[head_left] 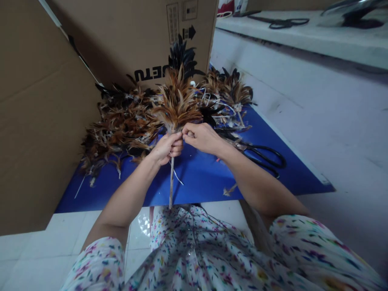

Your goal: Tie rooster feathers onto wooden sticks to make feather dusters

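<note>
A feather duster [176, 103] with brown and black feathers stands upright before me, its thin wooden stick [171, 182] pointing down past the table's front edge. My left hand [169, 147] is closed round the stick just below the feathers. My right hand [201, 136] is pinched at the base of the feathers, touching the left fingers. What the right fingertips hold is hidden. A white strand [178, 177] dangles beside the stick under my left hand.
A pile of loose brown feathers [121, 125] covers the blue tabletop [194, 182] at left. Another feather bundle [232, 87] lies behind right, black-handled scissors [263, 155] nearer. Cardboard boxes [33, 113] wall the left and back. More scissors [281, 21] rest on a ledge.
</note>
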Available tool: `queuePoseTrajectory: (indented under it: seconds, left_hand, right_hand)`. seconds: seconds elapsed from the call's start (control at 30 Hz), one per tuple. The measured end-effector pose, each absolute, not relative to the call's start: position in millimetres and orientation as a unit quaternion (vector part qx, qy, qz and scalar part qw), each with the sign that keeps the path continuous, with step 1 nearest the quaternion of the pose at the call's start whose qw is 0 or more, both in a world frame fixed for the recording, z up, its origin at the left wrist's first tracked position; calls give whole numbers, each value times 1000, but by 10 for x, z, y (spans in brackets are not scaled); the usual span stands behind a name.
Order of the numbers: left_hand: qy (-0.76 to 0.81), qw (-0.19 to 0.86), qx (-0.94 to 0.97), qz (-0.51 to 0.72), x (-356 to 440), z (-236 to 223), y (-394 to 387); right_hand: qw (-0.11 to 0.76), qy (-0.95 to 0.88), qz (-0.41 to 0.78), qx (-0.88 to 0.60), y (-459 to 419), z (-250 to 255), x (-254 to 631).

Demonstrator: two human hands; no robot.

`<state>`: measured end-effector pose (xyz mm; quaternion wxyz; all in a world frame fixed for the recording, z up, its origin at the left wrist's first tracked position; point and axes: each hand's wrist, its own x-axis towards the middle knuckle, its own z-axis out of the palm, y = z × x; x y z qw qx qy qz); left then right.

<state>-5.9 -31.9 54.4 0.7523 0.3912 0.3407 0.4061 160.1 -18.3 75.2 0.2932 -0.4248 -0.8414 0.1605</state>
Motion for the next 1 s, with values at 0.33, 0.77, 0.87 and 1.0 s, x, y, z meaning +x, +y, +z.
queuePoseTrajectory:
  seconds: [0.33, 0.77, 0.87, 1.0]
  left_hand:
    - [370, 735, 420, 382, -34, 578, -376]
    - [383, 699, 444, 409, -69, 592, -357]
    - [381, 695, 467, 392, -61, 587, -346]
    - [400, 678, 496, 366, -7, 614, -366]
  right_hand:
    - [323, -835, 184, -407, -175, 707, 1598]
    - [204, -863, 71, -458, -286, 962, 1780]
    - [161, -868, 37, -469, -340, 1071, 1780]
    - [101, -885, -24, -454, -431, 1318, 1746]
